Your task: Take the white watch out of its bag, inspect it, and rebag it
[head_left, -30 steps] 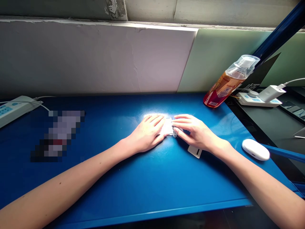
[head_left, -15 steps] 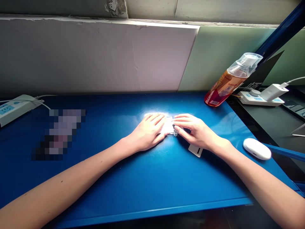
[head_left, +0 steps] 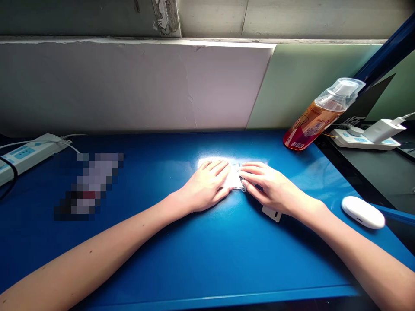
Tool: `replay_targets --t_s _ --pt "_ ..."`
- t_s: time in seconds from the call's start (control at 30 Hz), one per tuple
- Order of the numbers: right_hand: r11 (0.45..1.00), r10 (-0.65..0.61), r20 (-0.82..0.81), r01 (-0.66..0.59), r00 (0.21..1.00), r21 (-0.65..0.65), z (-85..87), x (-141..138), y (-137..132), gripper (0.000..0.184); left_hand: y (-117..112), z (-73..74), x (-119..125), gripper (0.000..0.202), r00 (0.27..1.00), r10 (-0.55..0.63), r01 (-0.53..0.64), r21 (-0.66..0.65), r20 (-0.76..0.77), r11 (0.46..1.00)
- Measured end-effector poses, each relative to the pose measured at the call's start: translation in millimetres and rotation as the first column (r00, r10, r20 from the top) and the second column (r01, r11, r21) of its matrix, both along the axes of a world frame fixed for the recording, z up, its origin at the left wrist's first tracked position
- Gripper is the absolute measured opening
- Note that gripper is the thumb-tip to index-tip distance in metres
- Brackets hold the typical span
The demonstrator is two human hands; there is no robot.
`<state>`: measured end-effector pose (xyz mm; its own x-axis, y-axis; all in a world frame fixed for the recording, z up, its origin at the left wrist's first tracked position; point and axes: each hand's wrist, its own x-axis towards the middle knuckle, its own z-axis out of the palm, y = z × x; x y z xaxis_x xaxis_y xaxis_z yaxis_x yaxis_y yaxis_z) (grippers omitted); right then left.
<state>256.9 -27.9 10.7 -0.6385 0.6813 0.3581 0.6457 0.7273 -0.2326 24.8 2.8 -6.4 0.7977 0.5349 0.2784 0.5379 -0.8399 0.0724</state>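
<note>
My left hand (head_left: 207, 183) lies flat, fingers together, on a small white glossy sheet (head_left: 234, 179) on the blue table (head_left: 181, 255). My right hand (head_left: 270, 188) rests beside it with fingers stretched toward the sheet's right edge, its fingertips touching a small shiny clear piece (head_left: 244, 187) there. Glare washes out the sheet, so its detail is hidden. A small white card (head_left: 271, 213) pokes out from under my right wrist.
An orange liquid bottle (head_left: 319, 116) with a clear cap leans at the back right. A white power strip with a charger (head_left: 368, 137) lies beyond it. A white oval case (head_left: 363, 212) sits at the right edge. Another power strip (head_left: 27, 153) and a blurred-out object (head_left: 90, 183) are on the left.
The view has shifted slightly, so everything sits a little lower and further right. Both hands stay on the sheet in nearly the same pose.
</note>
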Motion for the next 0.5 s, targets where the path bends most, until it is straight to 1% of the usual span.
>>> replay_targets --t_s 0.3,0.5 --pt "0.999 -0.006 0.003 0.005 1.0 0.046 -0.1 -3.2 -0.9 0.025 0.2 1.0 0.1 0.054 1.0 -0.007 0.007 -0.01 -0.001 1.0" --pt "0.998 -0.003 0.041 0.0 0.999 0.069 -0.7 -5.6 -3.4 0.028 -0.5 1.4 0.5 0.054 1.0 0.003 -0.003 -0.006 -0.012 1.0"
